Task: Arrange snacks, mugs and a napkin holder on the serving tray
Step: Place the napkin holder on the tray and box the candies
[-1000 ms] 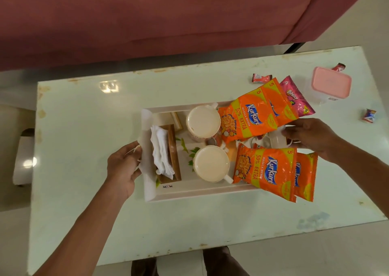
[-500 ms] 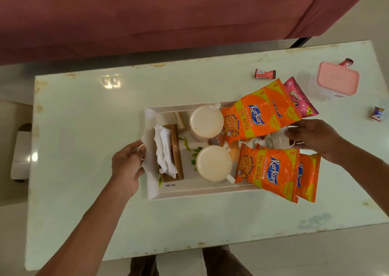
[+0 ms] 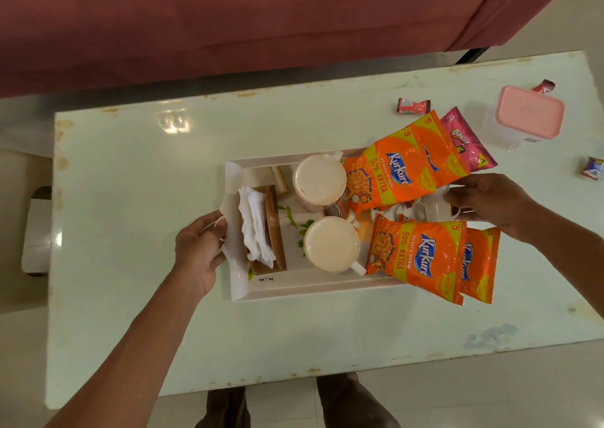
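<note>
1. We found little changed from the second before: our left hand (image 3: 199, 251) kept its grasp on the left rim of the serving tray (image 3: 313, 292), and our right hand (image 3: 490, 200) stayed closed on the right-end handle; only the view drifted.
2. We judged loading finished and a lift or shift of the tray next.
3. The tray stood mid-table (image 3: 130, 172), holding the napkin holder (image 3: 273, 228) at left and two mugs (image 3: 331, 244) at centre.
4. Four orange snack packets (image 3: 415, 257) overhung the right end, with a pink packet (image 3: 464, 140) behind them.
5. We read "Kurkure", "Masala Munch", "50% Extra" and "5" on orange; "Bingo!" on pink
</note>
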